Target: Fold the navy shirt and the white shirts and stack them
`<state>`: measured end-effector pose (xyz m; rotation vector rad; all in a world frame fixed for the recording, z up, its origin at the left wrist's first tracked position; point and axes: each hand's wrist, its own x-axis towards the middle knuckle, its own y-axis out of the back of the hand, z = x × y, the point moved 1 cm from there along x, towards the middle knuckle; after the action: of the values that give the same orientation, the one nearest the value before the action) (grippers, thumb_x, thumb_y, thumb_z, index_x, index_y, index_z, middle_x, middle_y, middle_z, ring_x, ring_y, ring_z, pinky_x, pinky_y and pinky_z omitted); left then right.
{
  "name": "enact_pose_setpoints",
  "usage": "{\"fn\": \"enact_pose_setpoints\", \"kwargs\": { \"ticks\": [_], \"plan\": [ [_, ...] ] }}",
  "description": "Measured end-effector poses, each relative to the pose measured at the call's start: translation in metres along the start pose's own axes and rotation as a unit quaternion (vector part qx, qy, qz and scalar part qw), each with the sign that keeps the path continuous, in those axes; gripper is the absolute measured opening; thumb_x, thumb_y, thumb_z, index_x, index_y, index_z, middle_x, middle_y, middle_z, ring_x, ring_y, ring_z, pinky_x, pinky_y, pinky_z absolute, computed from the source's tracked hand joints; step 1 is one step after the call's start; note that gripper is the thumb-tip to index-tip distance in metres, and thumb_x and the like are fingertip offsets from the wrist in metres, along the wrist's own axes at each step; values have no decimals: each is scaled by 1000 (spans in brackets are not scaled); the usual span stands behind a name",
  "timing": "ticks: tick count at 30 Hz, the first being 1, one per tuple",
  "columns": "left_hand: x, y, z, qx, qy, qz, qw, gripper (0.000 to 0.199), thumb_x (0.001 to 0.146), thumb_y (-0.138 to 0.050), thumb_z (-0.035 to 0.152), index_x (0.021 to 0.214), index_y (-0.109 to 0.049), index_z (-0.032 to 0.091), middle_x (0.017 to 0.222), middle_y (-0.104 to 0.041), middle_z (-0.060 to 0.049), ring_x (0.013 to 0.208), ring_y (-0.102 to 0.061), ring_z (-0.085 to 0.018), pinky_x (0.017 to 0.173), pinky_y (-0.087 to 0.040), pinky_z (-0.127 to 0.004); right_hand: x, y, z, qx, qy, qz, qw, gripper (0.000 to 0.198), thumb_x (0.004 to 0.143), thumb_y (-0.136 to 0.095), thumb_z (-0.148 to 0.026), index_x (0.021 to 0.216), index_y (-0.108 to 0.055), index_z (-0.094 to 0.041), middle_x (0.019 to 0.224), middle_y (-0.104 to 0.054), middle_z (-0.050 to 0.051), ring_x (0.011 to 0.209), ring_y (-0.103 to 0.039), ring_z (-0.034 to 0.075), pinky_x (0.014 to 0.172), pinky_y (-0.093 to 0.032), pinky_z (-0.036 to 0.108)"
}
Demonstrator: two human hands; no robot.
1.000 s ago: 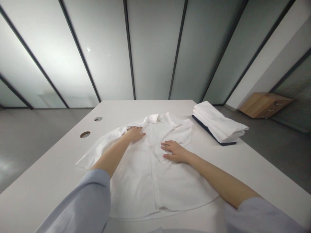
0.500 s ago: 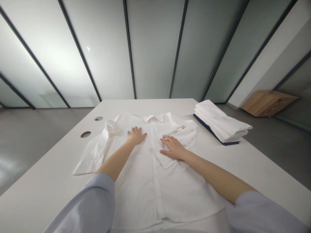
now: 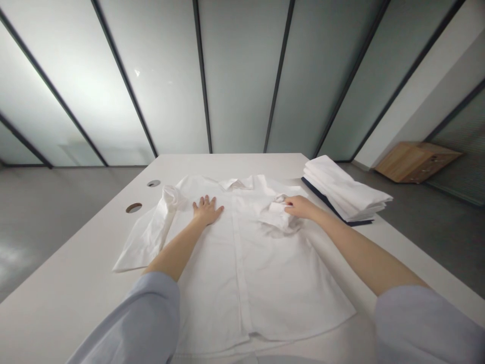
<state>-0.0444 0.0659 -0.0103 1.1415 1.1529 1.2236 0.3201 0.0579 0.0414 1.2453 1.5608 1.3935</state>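
A white button-up shirt [image 3: 212, 283] lies front side up on the table, its collar at the far end and its hem toward me. My left hand [image 3: 207, 210] rests flat on the chest, left of the button placket, fingers spread. On the other side, my right hand [image 3: 301, 207] is closed on the bunched sleeve [image 3: 278, 215], which lies crumpled over that side of the shirt. The other sleeve [image 3: 146, 237] stretches out to the left, rumpled near the shoulder.
On the right of the white table [image 3: 76, 263] sits a stack of folded white cloth [image 3: 343, 189] with a dark navy piece beneath. Two round holes [image 3: 134, 208] pierce the tabletop at left. A wooden cabinet [image 3: 413, 161] stands on the floor beyond, near frosted glass panels.
My right hand has moved right and closed on the sleeve, which is now bunched up instead of lying flatter across the chest. My left hand has shifted slightly left, still flat.
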Motion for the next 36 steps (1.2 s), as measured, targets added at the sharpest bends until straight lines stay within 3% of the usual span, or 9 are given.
{"fn": "enact_pose_setpoints", "kwargs": {
  "ticks": [3,5,7,9,11,14,19,32,36],
  "plan": [
    [0,-1,2,3,-2,6,1000,72,89,-26,63,148,-31,21,156,-22,-17,142,-20,-37,109,-18,-61,3,27,51,-7,-149,64,987,14,68,-59,-22,56,-53,-22,57,-55,1,59,-50,17,59,-35,27],
    [0,-1,3,5,-4,10,1000,72,89,-26,63,147,-31,21,155,-23,-17,142,-20,-37,109,-18,-61,5,48,78,6,-253,191,948,4,68,-57,-20,69,-60,-20,71,-62,5,69,-55,20,66,-40,31],
    [-1,-1,3,7,-5,15,1000,71,89,-26,62,147,-32,21,155,-23,-17,142,-21,-36,109,-19,-60,7,65,90,27,-279,354,892,20,72,-51,-18,88,-63,-16,88,-65,11,84,-58,24,76,-43,35],
    [-2,-1,3,9,-5,16,1000,71,89,-26,62,147,-32,21,155,-23,-17,142,-21,-36,109,-19,-60,14,72,85,60,-234,440,865,27,75,-47,-18,97,-62,-13,98,-64,14,93,-58,25,85,-43,38],
    [-3,0,2,10,-6,16,1000,71,90,-26,62,147,-32,21,155,-23,-17,142,-21,-36,109,-19,-59,24,64,64,91,-152,413,893,26,78,-48,-21,98,-62,-13,99,-65,14,95,-58,25,90,-43,39],
    [-3,0,1,8,-11,11,1000,70,90,-25,61,147,-31,21,156,-22,-16,142,-20,-36,109,-18,-60,38,25,22,89,-39,257,962,27,79,-56,-29,103,-64,-18,110,-65,12,105,-58,26,96,-42,40],
    [-1,0,-3,4,4,-7,1000,74,89,-24,63,148,-29,20,157,-20,-16,143,-17,-38,109,-16,-63,39,-46,-16,13,-57,71,996,40,87,-51,-44,119,-59,-22,129,-58,13,121,-50,30,99,-39,46],
    [4,8,-32,34,17,-25,999,77,88,-20,66,151,-23,21,158,-17,-14,143,-17,-36,110,-17,-60,18,-53,40,-61,-135,8,989,49,95,-36,-46,134,-51,-20,148,-40,12,135,-35,30,107,-29,49],
    [-1,8,-26,47,18,-23,998,76,89,-19,65,151,-23,20,158,-17,-14,143,-17,-36,110,-18,-59,22,-49,28,-86,-174,37,980,42,91,-43,-33,126,-57,-15,136,-52,17,127,-44,32,103,-34,47]
  ]
}}
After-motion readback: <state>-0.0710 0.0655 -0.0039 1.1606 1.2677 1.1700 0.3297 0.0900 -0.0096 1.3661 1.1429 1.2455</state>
